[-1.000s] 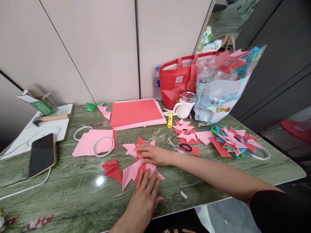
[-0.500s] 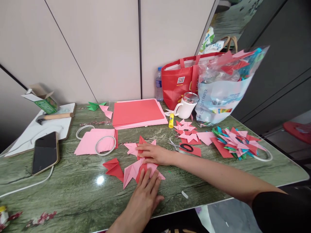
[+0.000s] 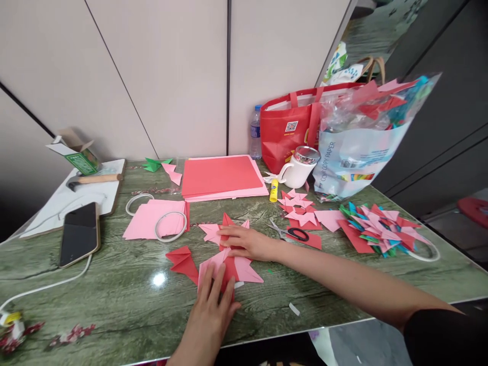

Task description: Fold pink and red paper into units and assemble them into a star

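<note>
Folded pink and red paper pieces [image 3: 247, 269] lie in a rough ring on the green marbled table under both my hands. My left hand [image 3: 213, 305] rests flat with fingers spread over the ring's near left side, covering part of the pink and red folds. Across the far side, my right hand [image 3: 249, 244] lies palm down with its fingers stretched out over a red and pink piece. A separate-looking red folded piece [image 3: 183, 261] sits at the ring's left; whether it joins the pink one is hidden. Small scissors [image 3: 287, 232] lie to the right of my right hand.
Beyond are pink paper squares [image 3: 145, 218] with a tape roll [image 3: 170, 226] on top, and red sheets [image 3: 221, 175]. A glue stick [image 3: 273, 191], white mug [image 3: 299, 170] and finished paper star [image 3: 381, 229] stand or lie rightward. A phone [image 3: 80, 234] is at left.
My left hand has slid left across the near paper pieces, uncovering the red and pink folds on the right. The right hand stays on the far pieces. The view has shifted slightly.
</note>
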Tool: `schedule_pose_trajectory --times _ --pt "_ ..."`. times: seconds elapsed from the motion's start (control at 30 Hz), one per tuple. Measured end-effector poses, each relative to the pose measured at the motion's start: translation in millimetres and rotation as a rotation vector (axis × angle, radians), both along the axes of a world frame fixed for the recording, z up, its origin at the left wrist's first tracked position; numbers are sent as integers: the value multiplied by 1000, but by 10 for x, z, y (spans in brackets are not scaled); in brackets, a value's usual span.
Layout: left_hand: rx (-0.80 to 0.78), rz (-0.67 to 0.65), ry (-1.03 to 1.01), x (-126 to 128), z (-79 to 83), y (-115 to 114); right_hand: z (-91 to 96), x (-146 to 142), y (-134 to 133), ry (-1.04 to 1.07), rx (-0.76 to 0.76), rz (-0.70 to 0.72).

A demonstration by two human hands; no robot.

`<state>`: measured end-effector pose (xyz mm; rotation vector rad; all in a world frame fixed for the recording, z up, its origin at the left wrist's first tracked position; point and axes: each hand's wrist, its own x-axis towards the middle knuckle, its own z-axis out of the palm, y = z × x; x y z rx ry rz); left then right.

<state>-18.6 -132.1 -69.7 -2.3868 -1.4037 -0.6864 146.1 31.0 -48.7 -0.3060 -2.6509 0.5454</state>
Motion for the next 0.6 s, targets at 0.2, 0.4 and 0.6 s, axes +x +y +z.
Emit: schedule_pose_trajectory --times 0.2,0.4,0.6 --pt "-123 -78 0 -43 44 12 15 8 -9 -27 -24 -1" --pt "-216 -96 -9 -63 124 5 61 8 -37 -34 -26 -15" --pt "-202 -89 -16 -46 183 16 65 5 -47 -34 -7 -21"
